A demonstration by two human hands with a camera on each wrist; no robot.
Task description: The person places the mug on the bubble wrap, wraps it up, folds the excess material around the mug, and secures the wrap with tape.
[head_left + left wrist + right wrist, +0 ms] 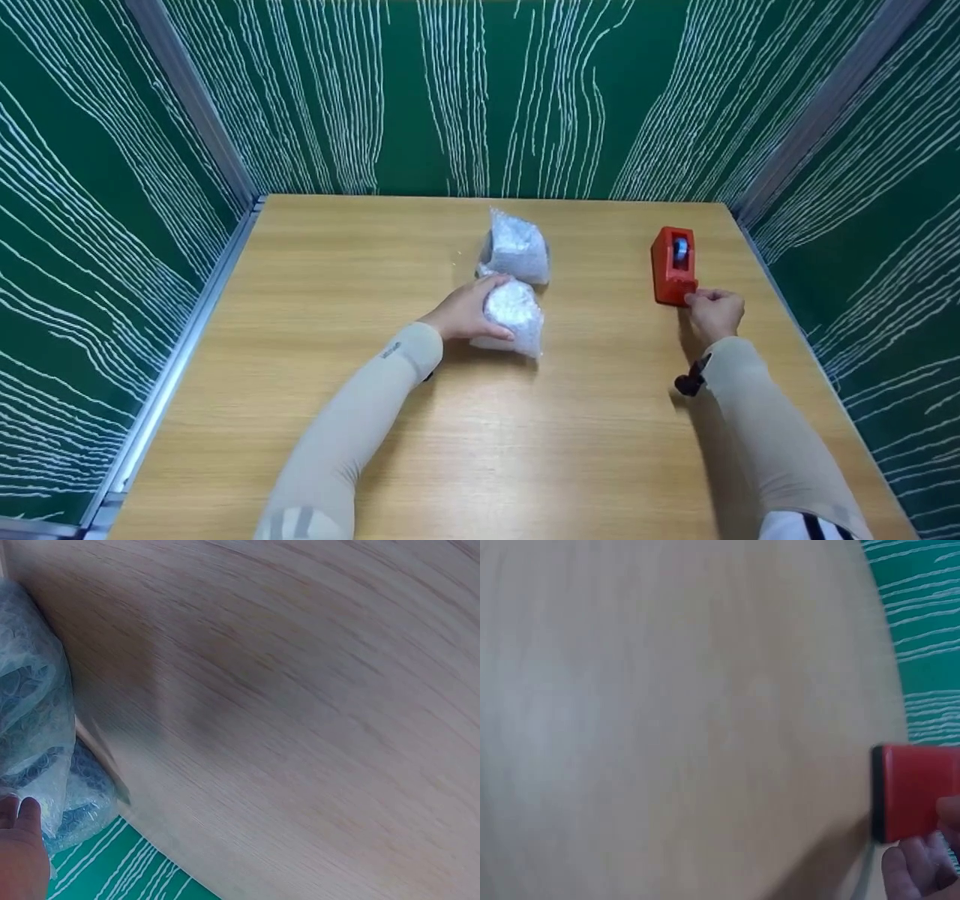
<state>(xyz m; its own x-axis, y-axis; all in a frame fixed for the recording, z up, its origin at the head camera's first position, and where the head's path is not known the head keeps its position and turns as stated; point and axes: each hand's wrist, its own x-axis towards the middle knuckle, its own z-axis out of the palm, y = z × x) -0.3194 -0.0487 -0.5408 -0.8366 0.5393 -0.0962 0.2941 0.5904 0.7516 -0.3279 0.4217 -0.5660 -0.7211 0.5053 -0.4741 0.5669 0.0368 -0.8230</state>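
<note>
My left hand (pixel 469 309) grips the nearer bubble-wrapped bundle (pixel 517 309), thumb on its near side and fingers over the far side. Another bubble-wrapped bundle (pixel 517 247) stands right behind it, with a darker patch on its left; what lies inside both wraps is hidden. In the left wrist view, fingertips (pixel 28 816) press the crinkled wrap. At the right, a red tape dispenser (pixel 671 266) holds a small tape roll (pixel 680 250). My right hand (pixel 716 311) pinches at its near cutting end, where the tape comes out; the fingers mostly cover the tape there.
All of this is on a light wooden table (pixel 360 262). Green panels with white wavy lines (pixel 405 97) rise behind and at both sides, framed by metal posts (pixel 196 105). A dark wrist device (pixel 691 377) sits by my right sleeve.
</note>
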